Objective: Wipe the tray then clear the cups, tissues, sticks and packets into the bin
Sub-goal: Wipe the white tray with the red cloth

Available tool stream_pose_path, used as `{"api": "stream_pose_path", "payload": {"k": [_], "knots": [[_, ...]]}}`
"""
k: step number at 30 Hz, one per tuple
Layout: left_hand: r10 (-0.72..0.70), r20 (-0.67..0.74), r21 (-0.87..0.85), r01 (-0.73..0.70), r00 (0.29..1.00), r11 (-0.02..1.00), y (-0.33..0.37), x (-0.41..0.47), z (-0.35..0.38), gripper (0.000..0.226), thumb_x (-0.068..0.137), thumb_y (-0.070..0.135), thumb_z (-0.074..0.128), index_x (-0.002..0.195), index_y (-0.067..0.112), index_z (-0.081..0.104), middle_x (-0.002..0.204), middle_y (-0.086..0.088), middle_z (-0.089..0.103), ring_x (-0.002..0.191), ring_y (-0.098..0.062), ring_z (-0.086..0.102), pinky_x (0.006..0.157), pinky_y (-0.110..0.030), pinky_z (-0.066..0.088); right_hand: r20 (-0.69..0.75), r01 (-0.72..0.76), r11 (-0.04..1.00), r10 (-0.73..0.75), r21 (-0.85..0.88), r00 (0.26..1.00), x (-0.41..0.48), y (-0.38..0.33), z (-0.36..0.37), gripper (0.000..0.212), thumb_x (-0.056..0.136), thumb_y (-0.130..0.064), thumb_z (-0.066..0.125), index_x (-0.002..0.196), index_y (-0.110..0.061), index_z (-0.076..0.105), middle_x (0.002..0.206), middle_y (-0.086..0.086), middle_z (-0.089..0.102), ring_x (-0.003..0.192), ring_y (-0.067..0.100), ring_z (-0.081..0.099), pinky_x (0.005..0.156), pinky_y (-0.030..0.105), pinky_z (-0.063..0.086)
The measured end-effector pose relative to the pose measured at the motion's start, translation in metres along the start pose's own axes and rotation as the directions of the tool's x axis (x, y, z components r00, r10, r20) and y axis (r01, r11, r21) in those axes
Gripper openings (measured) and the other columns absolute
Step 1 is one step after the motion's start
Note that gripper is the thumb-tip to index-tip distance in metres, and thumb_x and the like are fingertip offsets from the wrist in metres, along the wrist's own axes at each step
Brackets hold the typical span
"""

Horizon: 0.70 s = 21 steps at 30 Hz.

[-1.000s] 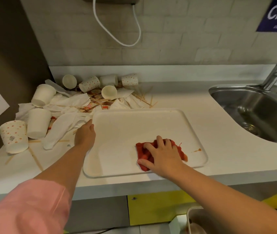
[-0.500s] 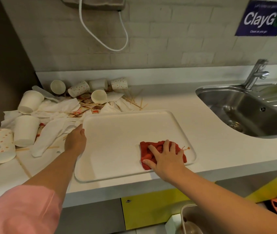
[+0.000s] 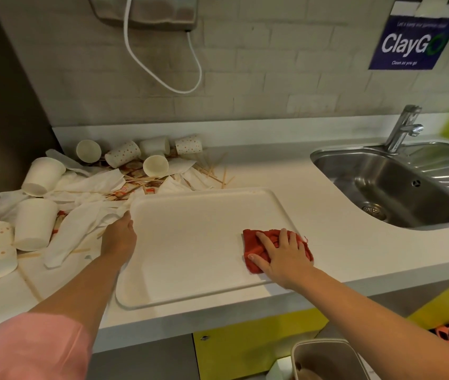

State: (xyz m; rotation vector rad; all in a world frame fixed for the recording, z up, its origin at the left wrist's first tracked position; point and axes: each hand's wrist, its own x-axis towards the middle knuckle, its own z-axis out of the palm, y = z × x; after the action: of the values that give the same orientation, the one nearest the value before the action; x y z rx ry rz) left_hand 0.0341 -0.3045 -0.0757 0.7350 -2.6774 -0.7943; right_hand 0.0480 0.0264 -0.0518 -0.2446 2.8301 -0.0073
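Two hands split the wiping: the left hand point(image 3: 119, 238) steadied the tray point(image 3: 190, 259) at its nine-o'clock rim, finger curl hidden, so the right hand point(image 3: 282, 256), fingers spread flat, could press the red cloth point(image 3: 253, 242) near its four-o'clock corner.

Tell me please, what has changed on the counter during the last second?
The right hand, pressing flat on the red cloth, slid it rightward across the tray to its right rim. Nothing was taken hold of or let go. The left hand stays on the tray's left rim; the cups, tissues and sticks lie as before.
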Motion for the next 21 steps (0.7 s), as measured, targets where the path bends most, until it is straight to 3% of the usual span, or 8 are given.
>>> {"api": "stream_pose_path", "payload": {"k": [6, 9, 11, 13, 17, 21], "knots": [[0.014, -0.027, -0.028, -0.014, 1.000, 1.000, 0.002, -0.003, -0.001, 0.037, 0.100, 0.010, 0.032, 0.133, 0.002, 0.048, 0.121, -0.026, 0.059, 0.110, -0.041, 0.054, 0.094, -0.040, 0.042, 0.000, 0.029, 0.998, -0.029, 0.053, 1.000, 0.007, 0.001, -0.015, 0.065, 0.091, -0.065, 0.024, 0.147, -0.032, 0.017, 0.154, 0.018, 0.009, 0.142, 0.039, 0.006, 0.115, 0.054, 0.010], [0.008, -0.032, -0.049, -0.009, 0.999, 0.999, 0.004, -0.004, -0.001, 0.038, 0.101, 0.011, 0.033, 0.134, 0.003, 0.048, 0.124, -0.024, 0.058, 0.113, -0.041, 0.053, 0.097, -0.040, 0.041, -0.151, -0.105, 0.994, 0.104, 0.001, 0.983, 0.006, -0.010, -0.025, 0.065, 0.092, -0.064, 0.019, 0.141, -0.023, 0.030, 0.146, 0.020, 0.026, 0.134, 0.040, 0.025, 0.108, 0.052, 0.029], [-0.008, -0.022, -0.053, 0.007, 1.000, 0.999, 0.004, -0.003, -0.001, 0.039, 0.101, 0.012, 0.033, 0.136, 0.005, 0.047, 0.126, -0.024, 0.057, 0.114, -0.041, 0.052, 0.098, -0.040, 0.040, -0.101, -0.194, 0.981, 0.194, 0.006, 0.976, 0.003, -0.017, -0.023, 0.072, 0.091, -0.066, 0.017, 0.143, -0.018, 0.026, 0.142, 0.024, 0.031, 0.129, 0.041, 0.034, 0.105, 0.049, 0.034], [-0.012, -0.009, -0.049, 0.011, 1.000, 0.999, 0.003, -0.002, -0.002, 0.040, 0.101, 0.013, 0.032, 0.138, 0.006, 0.045, 0.128, -0.023, 0.056, 0.115, -0.040, 0.051, 0.099, -0.040, 0.039, -0.026, -0.247, 0.968, 0.248, 0.041, 0.968, 0.004, -0.021, -0.016, 0.078, 0.089, -0.070, 0.017, 0.144, -0.015, 0.023, 0.143, 0.027, 0.031, 0.129, 0.044, 0.034, 0.105, 0.050, 0.034], [0.006, 0.014, -0.029, -0.006, 1.000, 1.000, 0.002, -0.002, -0.003, 0.041, 0.101, 0.012, 0.032, 0.140, 0.006, 0.041, 0.126, -0.024, 0.056, 0.114, -0.040, 0.052, 0.098, -0.040, 0.040, -0.045, -0.295, 0.946, 0.304, 0.137, 0.952, 0.026, -0.027, -0.019, 0.077, 0.088, -0.070, 0.016, 0.137, -0.013, 0.034, 0.141, 0.029, 0.033, 0.128, 0.046, 0.034, 0.106, 0.054, 0.031], [-0.013, 0.021, -0.037, 0.014, 1.000, 0.999, 0.003, -0.002, -0.004, 0.041, 0.101, 0.012, 0.032, 0.140, 0.005, 0.040, 0.128, -0.026, 0.054, 0.117, -0.041, 0.051, 0.099, -0.040, 0.039, -0.087, -0.257, 0.955, 0.271, 0.148, 0.959, 0.050, -0.037, -0.015, 0.067, 0.094, -0.061, 0.018, 0.139, -0.012, 0.032, 0.146, 0.032, 0.024, 0.135, 0.047, 0.022, 0.114, 0.053, 0.013]]}}
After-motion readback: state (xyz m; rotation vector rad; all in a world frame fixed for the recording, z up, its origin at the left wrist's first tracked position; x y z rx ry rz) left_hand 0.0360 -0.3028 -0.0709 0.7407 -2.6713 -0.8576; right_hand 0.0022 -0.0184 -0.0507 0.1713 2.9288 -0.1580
